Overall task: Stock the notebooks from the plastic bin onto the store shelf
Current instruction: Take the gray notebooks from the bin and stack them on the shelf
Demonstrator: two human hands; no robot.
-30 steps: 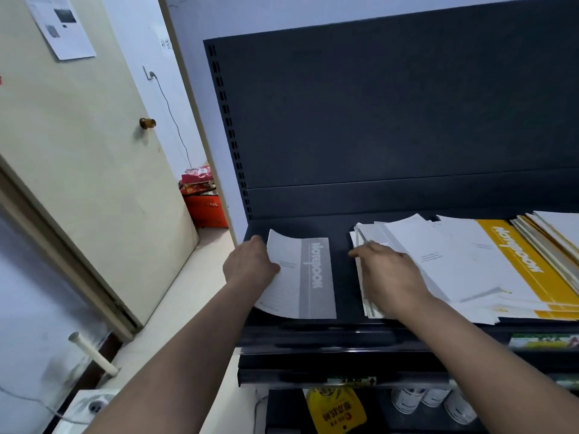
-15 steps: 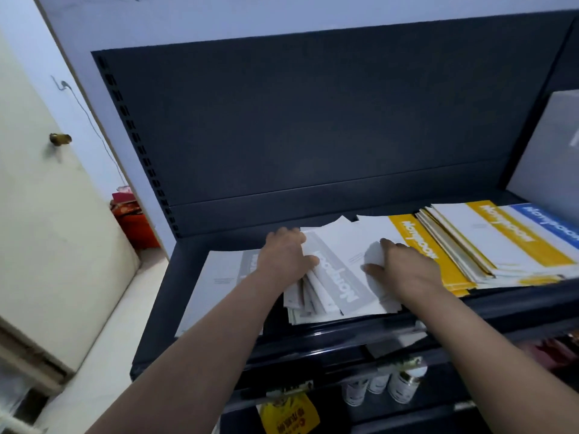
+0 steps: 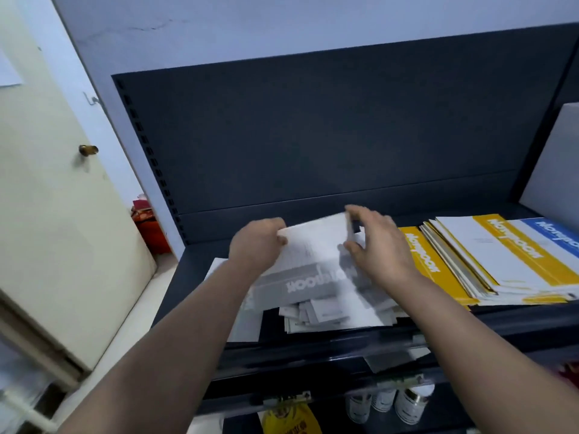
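On the dark store shelf [image 3: 313, 339] lies a fanned stack of grey-and-white notebooks [image 3: 326, 311]. My left hand [image 3: 255, 245] grips the left edge of the top grey notebook [image 3: 310, 264], which is lifted and tilted above the stack. On its right edge, my right hand [image 3: 379, 245] pinches it between thumb and fingers. One more grey notebook [image 3: 216, 267] lies flat to the left, mostly hidden by my left arm. Yellow notebooks [image 3: 426, 261] and a yellow and blue pile [image 3: 507, 255] lie to the right. The plastic bin is out of view.
A cream door with a brass knob [image 3: 88, 149] stands open at the left. Red boxes [image 3: 147, 220] sit on the floor by the shelf's left post. White bottles [image 3: 407, 402] and a yellow bag [image 3: 291, 418] fill the lower shelf. A grey panel [image 3: 557, 164] leans at the far right.
One second ago my left hand laid a grey notebook flat at the left. Both hands then moved onto the grey stack and have now lifted its top notebook by both edges.
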